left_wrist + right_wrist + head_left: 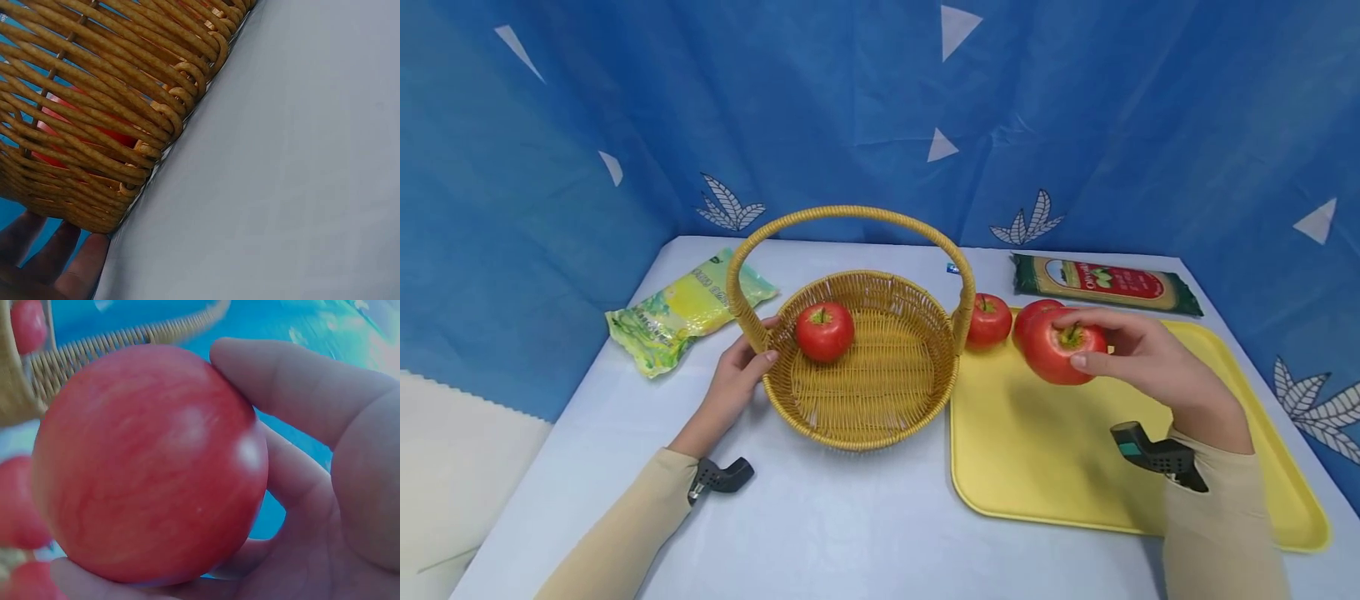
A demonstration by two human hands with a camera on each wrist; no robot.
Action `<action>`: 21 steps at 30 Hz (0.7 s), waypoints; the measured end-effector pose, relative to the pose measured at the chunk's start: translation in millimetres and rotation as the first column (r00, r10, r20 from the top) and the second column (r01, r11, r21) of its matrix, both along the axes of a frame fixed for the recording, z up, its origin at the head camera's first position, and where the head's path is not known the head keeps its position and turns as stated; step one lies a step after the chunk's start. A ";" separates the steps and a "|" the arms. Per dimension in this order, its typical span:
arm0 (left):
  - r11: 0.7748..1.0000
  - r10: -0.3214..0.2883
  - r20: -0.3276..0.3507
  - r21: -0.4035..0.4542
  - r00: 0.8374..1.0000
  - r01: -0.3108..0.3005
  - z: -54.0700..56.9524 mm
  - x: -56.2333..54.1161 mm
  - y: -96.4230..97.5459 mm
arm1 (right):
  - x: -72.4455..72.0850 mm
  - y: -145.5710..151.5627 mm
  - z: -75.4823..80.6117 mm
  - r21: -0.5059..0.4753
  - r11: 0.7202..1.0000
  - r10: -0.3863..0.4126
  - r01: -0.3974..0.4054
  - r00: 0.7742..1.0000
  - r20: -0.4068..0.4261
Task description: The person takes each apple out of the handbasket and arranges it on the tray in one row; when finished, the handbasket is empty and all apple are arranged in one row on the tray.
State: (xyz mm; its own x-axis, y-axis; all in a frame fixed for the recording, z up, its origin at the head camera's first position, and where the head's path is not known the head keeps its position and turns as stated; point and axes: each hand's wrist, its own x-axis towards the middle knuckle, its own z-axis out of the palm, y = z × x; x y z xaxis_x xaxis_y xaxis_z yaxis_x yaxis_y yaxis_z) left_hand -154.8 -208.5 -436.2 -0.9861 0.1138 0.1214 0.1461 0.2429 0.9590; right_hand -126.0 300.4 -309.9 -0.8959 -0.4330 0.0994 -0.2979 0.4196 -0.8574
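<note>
In the head view my right hand [1138,354] holds a red apple [1060,348] above the yellow tray [1037,467], thumb and fingers around its sides. The right wrist view shows this apple [150,469] close up in the grasp. My left hand [741,367] grips the left side of a round wicker basket [857,442], near the foot of its tall arched handle [850,212]. Fingers [84,265] touch the woven outer wall in the left wrist view. One apple [825,332] sits inside the basket, toward its left. Two more apples, one at the handle [988,322] and another partly hidden [1033,317], are at the tray's far left.
A green and yellow plastic packet [688,308] lies left of the basket. Behind the tray is a long packet with a red label [1108,283]. The white tabletop [850,525] ends at a blue patterned curtain [865,108]. The tray has a raised rim.
</note>
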 end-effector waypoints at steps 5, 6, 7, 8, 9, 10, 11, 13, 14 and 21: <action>1.000 -0.002 -0.001 -0.006 1.000 0.002 -0.3 0.3 1.1 | -5.7 36.0 -5.0 0.023 0.985 -0.171 0.171 0.985 -0.013; 1.000 0.001 0.000 -0.006 1.000 -0.001 0.0 0.4 1.0 | -7.3 42.2 -5.9 0.014 0.981 -0.192 0.192 0.981 -0.001; 1.000 0.004 -0.001 -0.008 1.000 -0.004 0.2 0.4 0.8 | -9.0 48.0 -6.7 0.003 0.978 -0.211 0.211 0.977 0.012; 1.000 0.007 -0.001 -0.011 1.000 -0.007 0.6 0.5 0.7 | -11.2 53.6 -7.8 -0.010 0.976 -0.219 0.220 0.975 0.026; 1.000 0.009 -0.003 -0.006 1.000 -0.009 0.8 0.6 0.4 | -13.6 58.7 -9.2 -0.039 0.973 -0.223 0.226 0.973 0.052; 1.000 0.011 -0.006 -0.002 1.000 -0.011 1.1 0.6 0.2 | -15.9 63.1 -10.7 -0.068 0.971 -0.226 0.231 0.971 0.078; 1.000 0.012 -0.009 0.002 1.000 -0.012 1.2 0.5 0.0 | -17.9 66.4 -12.6 -0.090 0.964 -0.240 0.250 0.965 0.103; 1.000 0.012 -0.018 0.009 1.000 -0.012 1.1 0.4 -0.3 | -21.8 72.1 -17.0 -0.157 0.949 -0.249 0.273 0.955 0.159; 1.000 0.011 -0.021 0.014 1.000 -0.011 1.0 0.4 -0.4 | -23.5 74.3 -19.6 -0.196 0.940 -0.242 0.278 0.952 0.187; 1.000 0.002 -0.021 0.028 1.000 -0.001 0.4 -0.6 0.9 | -31.4 84.6 -35.2 -0.236 0.910 -0.271 0.341 0.919 0.285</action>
